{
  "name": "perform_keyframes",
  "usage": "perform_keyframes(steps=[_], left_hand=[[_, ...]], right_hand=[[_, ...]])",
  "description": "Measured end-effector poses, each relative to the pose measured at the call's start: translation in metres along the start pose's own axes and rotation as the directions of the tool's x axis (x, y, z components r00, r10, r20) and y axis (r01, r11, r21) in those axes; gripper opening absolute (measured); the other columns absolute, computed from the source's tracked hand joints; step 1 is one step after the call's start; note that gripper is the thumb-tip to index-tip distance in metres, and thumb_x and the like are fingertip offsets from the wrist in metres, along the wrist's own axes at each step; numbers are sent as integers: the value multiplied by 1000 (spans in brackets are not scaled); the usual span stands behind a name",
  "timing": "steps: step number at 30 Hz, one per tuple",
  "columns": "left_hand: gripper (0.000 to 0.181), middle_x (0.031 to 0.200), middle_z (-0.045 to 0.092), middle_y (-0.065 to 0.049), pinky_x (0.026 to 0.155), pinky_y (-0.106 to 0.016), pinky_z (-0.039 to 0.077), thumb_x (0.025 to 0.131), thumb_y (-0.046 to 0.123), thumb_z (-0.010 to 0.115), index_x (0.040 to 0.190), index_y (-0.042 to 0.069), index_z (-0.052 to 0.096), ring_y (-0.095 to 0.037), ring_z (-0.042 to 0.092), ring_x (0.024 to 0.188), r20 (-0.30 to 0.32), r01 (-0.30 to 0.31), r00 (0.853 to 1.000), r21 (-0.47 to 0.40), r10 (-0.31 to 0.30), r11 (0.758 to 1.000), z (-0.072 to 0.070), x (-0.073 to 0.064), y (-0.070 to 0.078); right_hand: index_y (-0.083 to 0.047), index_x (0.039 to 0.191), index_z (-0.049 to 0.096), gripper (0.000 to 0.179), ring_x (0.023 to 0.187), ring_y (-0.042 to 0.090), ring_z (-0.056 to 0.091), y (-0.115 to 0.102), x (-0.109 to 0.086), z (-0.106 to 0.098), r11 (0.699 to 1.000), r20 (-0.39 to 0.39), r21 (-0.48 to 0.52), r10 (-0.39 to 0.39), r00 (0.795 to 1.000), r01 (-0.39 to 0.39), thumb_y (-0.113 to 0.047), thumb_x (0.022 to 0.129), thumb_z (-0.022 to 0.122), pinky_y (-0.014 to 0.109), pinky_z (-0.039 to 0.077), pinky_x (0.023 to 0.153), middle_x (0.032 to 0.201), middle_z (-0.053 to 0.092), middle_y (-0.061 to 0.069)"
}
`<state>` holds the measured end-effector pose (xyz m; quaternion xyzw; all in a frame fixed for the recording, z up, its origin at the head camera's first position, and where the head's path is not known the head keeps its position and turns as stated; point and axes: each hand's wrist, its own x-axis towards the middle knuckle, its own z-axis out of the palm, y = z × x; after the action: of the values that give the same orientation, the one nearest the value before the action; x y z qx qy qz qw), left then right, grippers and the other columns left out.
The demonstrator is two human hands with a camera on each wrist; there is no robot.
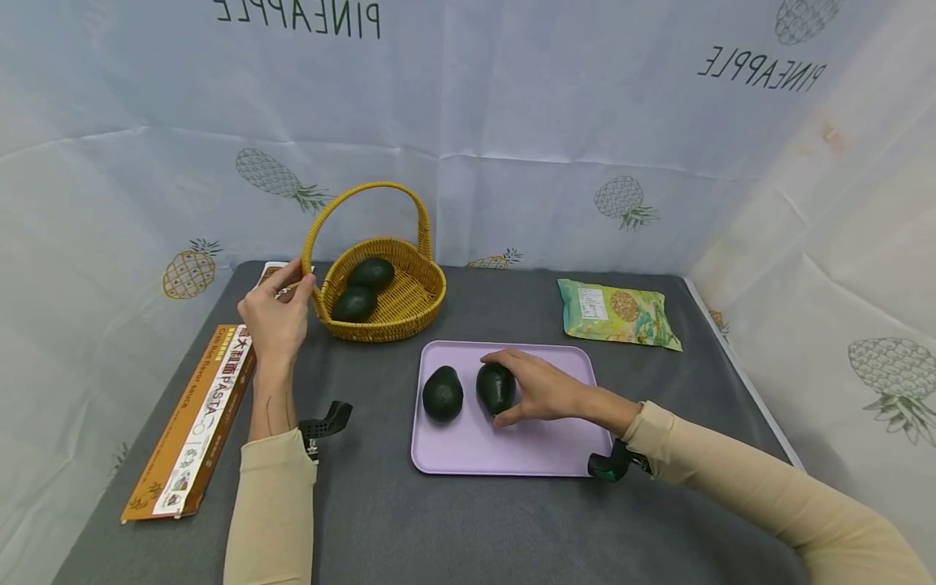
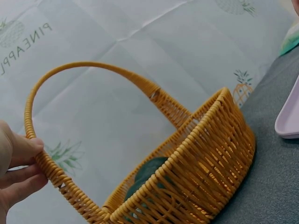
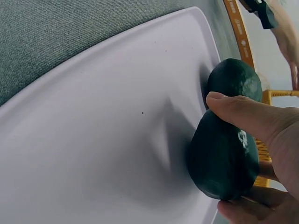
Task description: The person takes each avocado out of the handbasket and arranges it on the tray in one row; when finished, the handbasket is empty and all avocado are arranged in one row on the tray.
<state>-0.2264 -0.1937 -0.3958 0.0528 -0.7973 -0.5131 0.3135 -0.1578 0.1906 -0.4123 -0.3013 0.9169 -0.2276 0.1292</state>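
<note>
My left hand point(image 1: 276, 315) pinches the handle of a yellow wicker basket point(image 1: 387, 329) near its left foot; the left wrist view shows thumb and fingers on the wrapped handle point(image 2: 33, 116). Inside the basket lie two dark green avocados, one avocado point(image 1: 371, 274) behind the other avocado point(image 1: 355, 304). Over the lilac tray point(image 1: 468, 455), my right hand point(image 1: 537, 388) grips an avocado point(image 3: 223, 156) between thumb and fingers. Another avocado point(image 1: 442, 394) rests on the tray just left of it.
A long orange pasta box point(image 1: 192, 422) lies along the left of the grey table point(image 1: 380, 528). At the back right is a green and yellow packet point(image 1: 620, 314). A white pineapple-print cloth point(image 1: 512, 122) hangs behind the table.
</note>
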Motion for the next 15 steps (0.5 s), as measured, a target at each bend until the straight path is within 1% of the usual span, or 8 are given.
perform_keyframes(steps=[3,8,12,15], left_hand=[[35,122,77,-13,91,-19,62,101,16,72,135,10,72,-30,76,108,-1,0,1000,2,0,1000,0,0,0],[35,121,77,-14,90,-18,62,101,16,72,135,9,72,-32,76,107,-6,-5,1000,0,5,1000,0,1,-2],[35,120,77,-14,89,-17,62,100,14,73,134,8,72,-33,76,106,-5,-20,1000,2,20,1000,0,1,-2],[34,120,77,-15,90,-17,62,100,15,73,134,9,72,-33,76,106,1,-29,1000,6,29,1000,-1,1,-3]], right_hand=[[-7,153,49,94,136,26,57,0,0,1,1000,-6,0,-8,1000,8,-33,76,96,49,51,115,149,56,11],[-10,154,47,96,142,29,52,0,0,-1,1000,10,-17,-10,1000,10,-37,76,96,53,50,116,154,52,11],[-13,158,43,99,146,30,48,-3,2,-8,1000,61,-7,-4,998,4,-48,79,91,56,50,114,160,46,10],[-13,161,40,98,149,29,45,-9,7,-17,1000,76,23,1,997,-3,-57,85,83,56,48,117,163,43,9]])
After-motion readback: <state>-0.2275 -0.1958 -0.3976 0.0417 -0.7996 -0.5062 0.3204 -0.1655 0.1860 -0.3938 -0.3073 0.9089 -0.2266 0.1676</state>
